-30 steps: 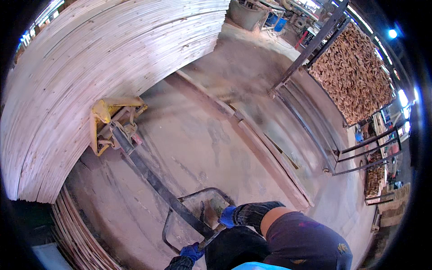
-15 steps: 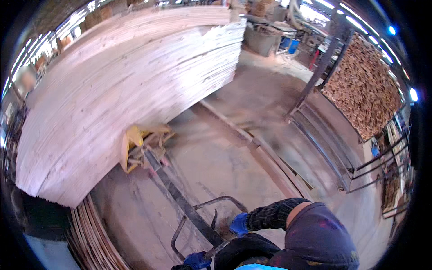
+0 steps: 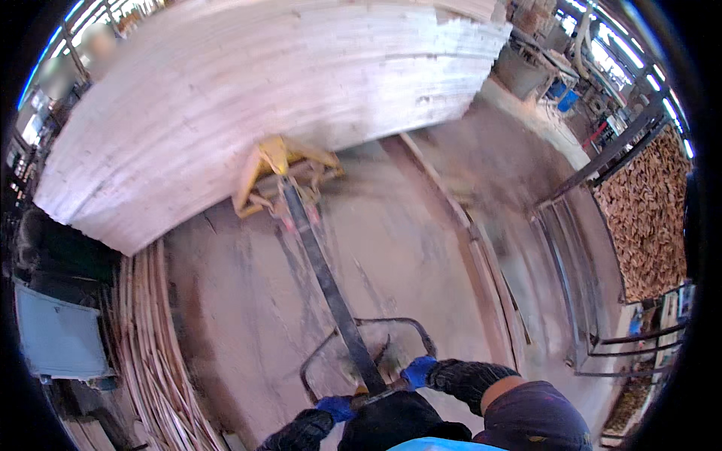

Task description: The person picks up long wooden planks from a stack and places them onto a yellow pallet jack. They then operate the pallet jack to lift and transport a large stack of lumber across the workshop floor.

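A yellow pallet jack [image 3: 272, 155] stands against the lower edge of a big stack of pale boards [image 3: 301, 75]. Its long dark handle [image 3: 331, 289] slopes back toward me and ends in a bent loop grip [image 3: 398, 322]. In a blue glove, my left hand [image 3: 336, 407] is closed around the left part of the handle's near end. My right hand [image 3: 418, 371], gloved in blue too, is closed on the right side of the grip. Dark sleeves cover both forearms. The jack's forks are hidden by the stack.
Long thin wood strips [image 3: 154, 338] lie on the floor at left, beside a light blue panel [image 3: 62, 331]. A floor rail [image 3: 459, 214] runs along the right. Beyond it stand a dark metal rack [image 3: 560, 255] and a tall stack of wood pieces [image 3: 643, 218].
The board stack and jack now appear higher and farther right in view. The handle's near end and my left hand show more fully. My right hand now closes on the grip.
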`<state>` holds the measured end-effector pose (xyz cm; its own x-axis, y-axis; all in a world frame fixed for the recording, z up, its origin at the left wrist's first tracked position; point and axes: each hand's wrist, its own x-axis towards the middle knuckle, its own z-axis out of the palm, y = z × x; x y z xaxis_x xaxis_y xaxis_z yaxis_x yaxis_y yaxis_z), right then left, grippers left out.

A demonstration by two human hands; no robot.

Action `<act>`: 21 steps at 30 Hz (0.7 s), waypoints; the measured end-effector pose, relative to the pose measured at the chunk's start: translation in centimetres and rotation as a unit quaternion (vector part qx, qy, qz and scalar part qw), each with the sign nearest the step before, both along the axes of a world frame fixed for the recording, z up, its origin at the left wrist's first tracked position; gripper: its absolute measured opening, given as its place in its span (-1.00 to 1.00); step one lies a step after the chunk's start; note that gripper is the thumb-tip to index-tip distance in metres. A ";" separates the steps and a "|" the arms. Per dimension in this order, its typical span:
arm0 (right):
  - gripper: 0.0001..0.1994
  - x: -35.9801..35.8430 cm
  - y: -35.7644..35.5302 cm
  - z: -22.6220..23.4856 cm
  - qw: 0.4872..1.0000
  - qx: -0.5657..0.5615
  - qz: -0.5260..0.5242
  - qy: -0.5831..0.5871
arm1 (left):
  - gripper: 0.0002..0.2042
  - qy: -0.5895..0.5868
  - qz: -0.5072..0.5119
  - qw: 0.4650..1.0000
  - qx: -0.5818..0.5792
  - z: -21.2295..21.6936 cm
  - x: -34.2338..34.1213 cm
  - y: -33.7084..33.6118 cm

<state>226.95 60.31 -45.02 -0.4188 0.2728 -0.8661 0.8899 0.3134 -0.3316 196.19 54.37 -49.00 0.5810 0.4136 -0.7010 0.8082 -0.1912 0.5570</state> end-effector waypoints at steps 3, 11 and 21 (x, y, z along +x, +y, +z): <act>-0.56 0.9 1.5 3.3 0.993 0.105 -0.009 0.045 | -0.51 0.042 0.010 0.999 -0.032 9.1 0.0 5.2; -0.64 1.2 3.3 7.7 0.993 0.066 0.041 0.092 | -0.38 -0.010 -0.044 0.999 -0.015 10.7 -1.3 5.5; -0.60 0.9 -1.2 -2.0 1.000 0.004 0.017 0.025 | -0.52 0.022 -0.042 0.998 -0.049 0.2 0.7 0.2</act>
